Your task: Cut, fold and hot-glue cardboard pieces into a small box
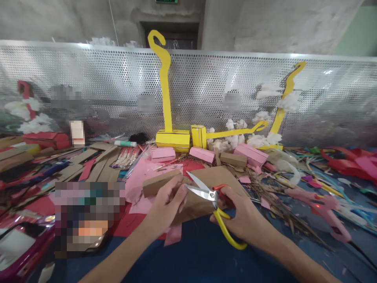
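My right hand (243,214) grips a pair of scissors (207,193) with red and yellow handles, the blades spread apart and pointing left. Close to the lower blade's tip is my left hand (166,202), its thumb and fingers pinched together. Whatever they hold, if anything, is hidden. Just behind that hand is a folded brown cardboard piece (153,185); I cannot tell whether the fingers touch it. Beneath the scissors lies a flat brown cardboard sheet (226,177). Pink paper (137,192) and red paper (126,222) lie to the left.
A perforated metal panel (118,94) stands behind the table. Before it are a yellow hooked paper shape (165,94), pink blocks (163,154) and a cardboard block (234,159). A pink glue gun (326,208) with a cord lies right. Cardboard strips (103,163) crowd the left.
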Demonstrator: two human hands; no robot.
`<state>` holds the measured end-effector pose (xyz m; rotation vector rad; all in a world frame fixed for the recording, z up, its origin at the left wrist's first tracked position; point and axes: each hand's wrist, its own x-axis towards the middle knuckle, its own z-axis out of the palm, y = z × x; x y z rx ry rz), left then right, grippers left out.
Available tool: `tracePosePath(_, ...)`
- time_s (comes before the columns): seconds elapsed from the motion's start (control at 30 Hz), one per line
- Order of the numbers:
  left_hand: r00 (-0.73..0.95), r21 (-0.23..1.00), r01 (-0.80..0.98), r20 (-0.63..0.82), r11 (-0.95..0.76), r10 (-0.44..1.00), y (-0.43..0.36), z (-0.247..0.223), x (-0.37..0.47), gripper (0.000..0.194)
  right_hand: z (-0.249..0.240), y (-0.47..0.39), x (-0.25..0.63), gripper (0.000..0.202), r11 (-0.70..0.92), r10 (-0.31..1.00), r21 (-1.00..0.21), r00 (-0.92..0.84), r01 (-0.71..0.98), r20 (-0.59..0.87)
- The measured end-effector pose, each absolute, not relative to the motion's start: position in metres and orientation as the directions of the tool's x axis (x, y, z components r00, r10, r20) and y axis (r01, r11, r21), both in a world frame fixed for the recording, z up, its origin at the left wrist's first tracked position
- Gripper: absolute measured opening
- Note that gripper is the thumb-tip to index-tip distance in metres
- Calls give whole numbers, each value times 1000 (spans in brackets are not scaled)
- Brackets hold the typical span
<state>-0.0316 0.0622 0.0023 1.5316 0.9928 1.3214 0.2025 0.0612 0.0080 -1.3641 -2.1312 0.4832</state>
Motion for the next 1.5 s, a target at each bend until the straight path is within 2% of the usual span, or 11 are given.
tracePosePath(0.17, 222, 902, 146, 370, -406, 902, 57, 3, -35, 22, 11, 57, 200, 32, 424, 905, -574, -352, 700, 238)
tracePosePath(0.33, 192, 890, 196, 377, -411, 906, 54, 1, -36, 13, 8, 55, 200, 35, 451, 892, -550, -377, 703, 251)
tracePosePath(0.5, 266, 888, 151, 386, -433, 883, 55, -1, -36, 17, 9, 53, 199, 37, 446, 895, -519, -376, 729, 241)
tracePosePath(0.77, 270, 851, 168, 445, -497, 854, 55, 2, -37, 24, 3, 56, 200, 37, 457, 888, -523, -403, 719, 221)
tracePosePath(1.07, 250, 850, 225, 423, -477, 871, 58, -4, -39, 31, 8, 58, 204, 38, 419, 903, -574, -391, 703, 179)
tracePosePath(1.3, 230, 873, 216, 389, -437, 892, 58, 5, -37, 37, 0, 68, 207, 39, 398, 917, -604, -297, 691, 265)
tracePosePath(1.4, 214, 906, 145, 363, -397, 907, 59, 6, -35, 31, -1, 71, 206, 35, 349, 936, -644, -216, 681, 278)
tracePosePath(1.5, 199, 936, 81, 322, -343, 926, 62, 3, -34, 20, -3, 73, 207, 29, 376, 925, -658, -225, 653, 305)
